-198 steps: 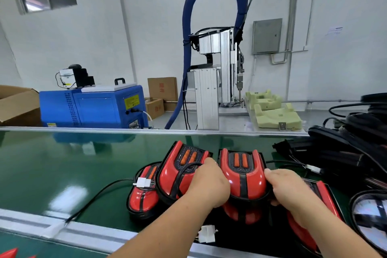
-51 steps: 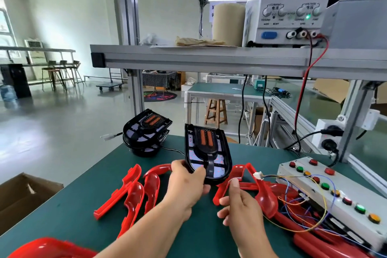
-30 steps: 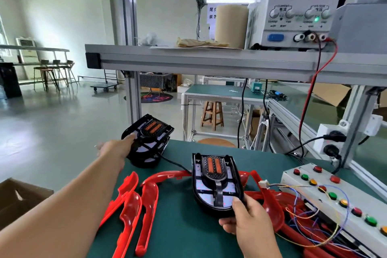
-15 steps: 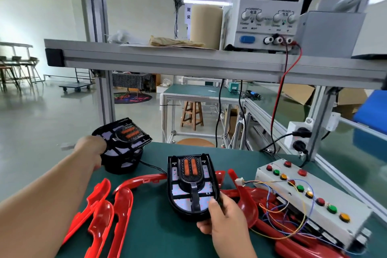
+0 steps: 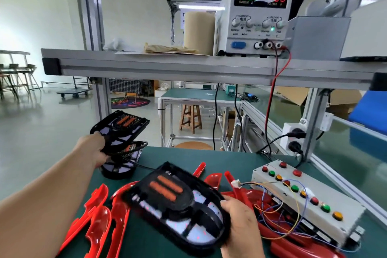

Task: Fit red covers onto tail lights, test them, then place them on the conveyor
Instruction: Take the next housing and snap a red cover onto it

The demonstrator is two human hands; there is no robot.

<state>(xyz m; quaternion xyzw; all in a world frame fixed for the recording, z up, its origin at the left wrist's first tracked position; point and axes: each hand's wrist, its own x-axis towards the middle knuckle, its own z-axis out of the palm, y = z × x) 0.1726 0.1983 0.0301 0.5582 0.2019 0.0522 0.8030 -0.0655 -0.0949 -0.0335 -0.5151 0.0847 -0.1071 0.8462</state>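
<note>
My right hand [image 5: 240, 222] grips a black tail light base [image 5: 178, 205] with two orange strips, tilted and raised just above the green bench. My left hand [image 5: 94, 148] grips a second black tail light base [image 5: 121, 125], lifted off a small stack of the same bases [image 5: 119, 163] at the bench's far left corner. Loose red covers [image 5: 98, 222] lie on the bench at the lower left, and more red covers [image 5: 211, 180] lie behind the near base. No cover sits on either base.
A white test box with coloured buttons [image 5: 303, 197] and a tangle of thin wires [image 5: 272, 216] lies at the right. A power supply [image 5: 257, 14] reading 12.00 stands on the aluminium shelf [image 5: 167, 69] overhead. The green bench [image 5: 209, 157] ends at its left edge.
My left hand has lifted the top base off the stack. My right hand has raised and tilted its base to the left. The camera has moved closer.
</note>
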